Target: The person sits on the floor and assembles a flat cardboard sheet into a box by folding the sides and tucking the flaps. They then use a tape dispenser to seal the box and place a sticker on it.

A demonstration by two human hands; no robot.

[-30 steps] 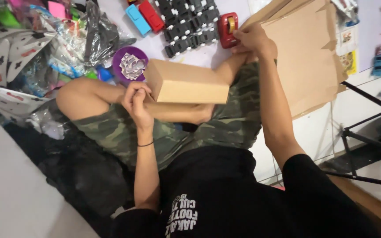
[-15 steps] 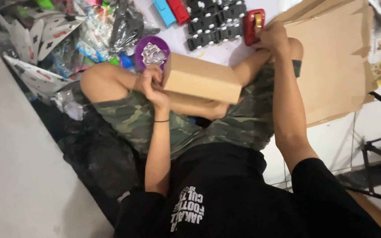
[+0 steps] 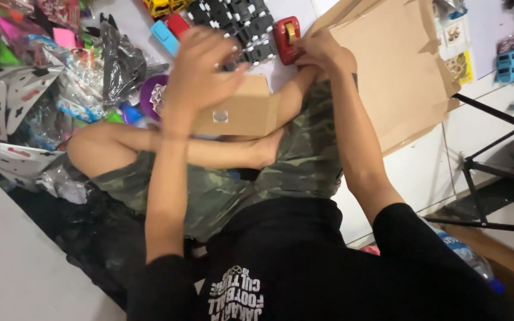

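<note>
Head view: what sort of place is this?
Probably a home packing spot for toys: a small cardboard box under the left hand, a red tape dispenser by the right hand, and bagged toys.

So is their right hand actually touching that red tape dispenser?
Touching. The head view shows the right hand pressed against the side of the red tape dispenser, with no gap visible between the fingers and it.
</note>
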